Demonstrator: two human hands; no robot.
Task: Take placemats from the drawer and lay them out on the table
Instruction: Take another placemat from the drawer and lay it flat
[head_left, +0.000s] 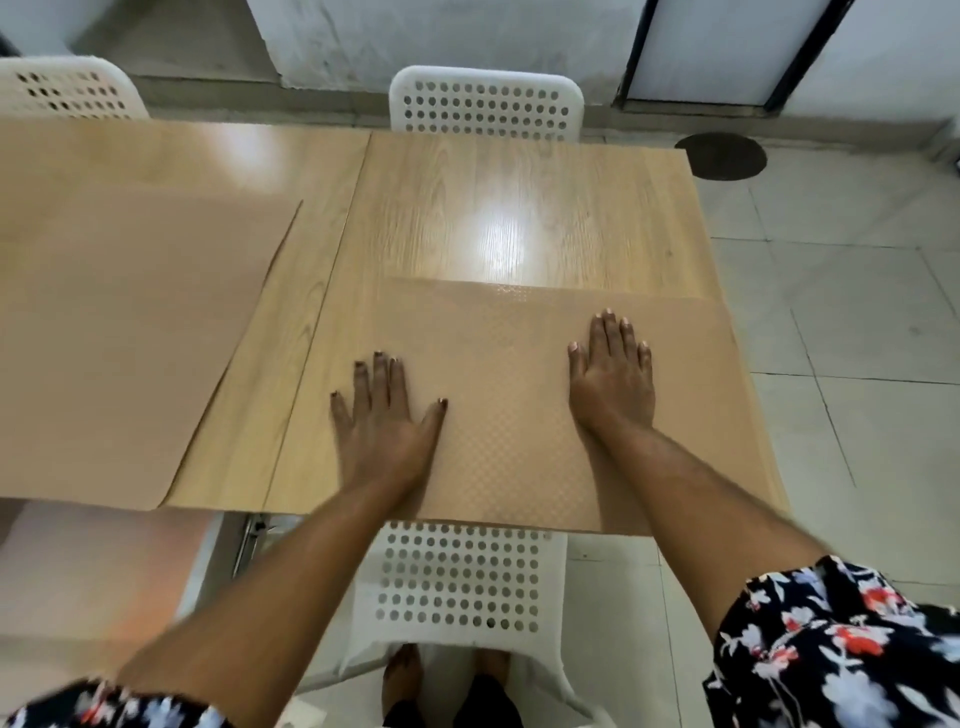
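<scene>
Nearest, white perforated chair (457, 577) tucked under the near edge. Just past it, textured placemat (519, 415) flat on the wooden surface (519, 208), long axis running left to right, near edge flush with the edge. Left hand (387, 415) palm down at the mat's left border, fingers (374, 376) spread and flat, gripping nothing. Right hand (610, 374) flat well inside the right half, fingers together, likewise empty. Mat directly beneath both palms, right end slightly overhanging; probably smoothing or squaring. Further left, second placemat (130, 338) already laid, skewed. Beyond, bare wood and another chair (485, 106).
</scene>
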